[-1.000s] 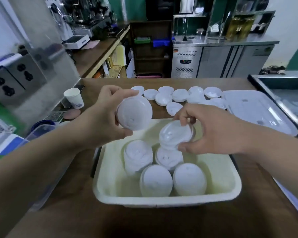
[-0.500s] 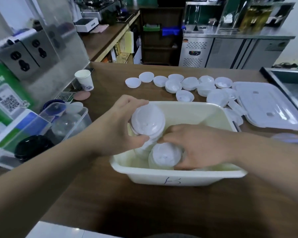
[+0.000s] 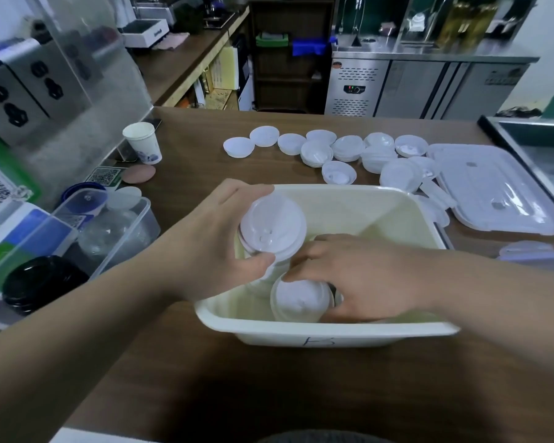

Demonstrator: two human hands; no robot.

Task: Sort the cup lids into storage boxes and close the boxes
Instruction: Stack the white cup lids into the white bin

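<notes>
left hand [image 3: 218, 247] grips a stack of lids [image 3: 272, 231] over the left of the box [image 3: 317, 330], right hand [image 3: 362, 276] is down inside on the stacks [image 3: 299, 302] there (gripping or just resting, can't tell), so a nudge from either could topple the upright stacks and scatter them.

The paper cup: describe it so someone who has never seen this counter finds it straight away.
Start at the wooden counter and go to its far left edge, where a clear screen rises. The paper cup stands upright at the foot of that screen, left of the loose white lids. It is the only upright cup there, white with blue print low on its side.
</notes>
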